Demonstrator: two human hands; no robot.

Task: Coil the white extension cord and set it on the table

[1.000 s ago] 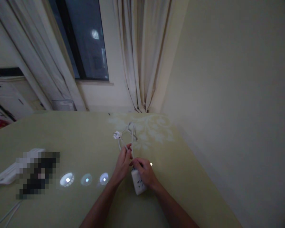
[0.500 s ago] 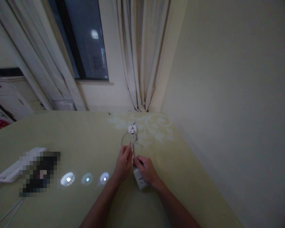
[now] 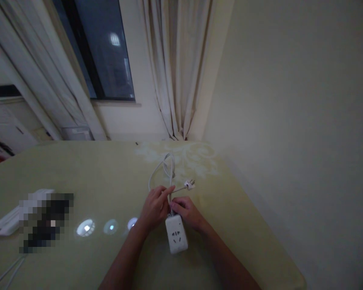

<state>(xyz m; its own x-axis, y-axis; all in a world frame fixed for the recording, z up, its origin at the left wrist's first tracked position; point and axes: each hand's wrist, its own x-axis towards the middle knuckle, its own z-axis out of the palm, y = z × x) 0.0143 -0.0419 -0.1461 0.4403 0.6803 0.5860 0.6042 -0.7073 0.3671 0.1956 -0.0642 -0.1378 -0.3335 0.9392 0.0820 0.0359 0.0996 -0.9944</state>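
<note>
Fingers point(image 3: 167, 193) at the neck of a white socket block point(image 3: 177, 234)

From my end, I have the thumb and forefinger of the right hand point(image 3: 186, 211) pinching the cord point(image 3: 171, 172) just above where it enters the block. On the left hand point(image 3: 153, 206) the index finger stretches across that cord; the rest curl in beside it, and I cannot tell what they grip, since they are partly hidden. Past the index fingertip, a stretch of the cord leads out to the plug point(image 3: 189, 185), prongs aimed away and to the right.

Between the forearms I see the block, socket face up, over the pale green table point(image 3: 245, 245). Beyond the hands the cord loops toward a leafy pattern point(image 3: 201, 159).

Well off to the left I make out a white power strip point(image 3: 6, 221), a dark pixelated object point(image 3: 45, 225) beside it and thin pale cables point(image 3: 10, 274). Farther out stand curtains point(image 3: 186, 72), a dark window point(image 3: 104, 52) and, on the right, a plain wall point(image 3: 290, 112).
</note>
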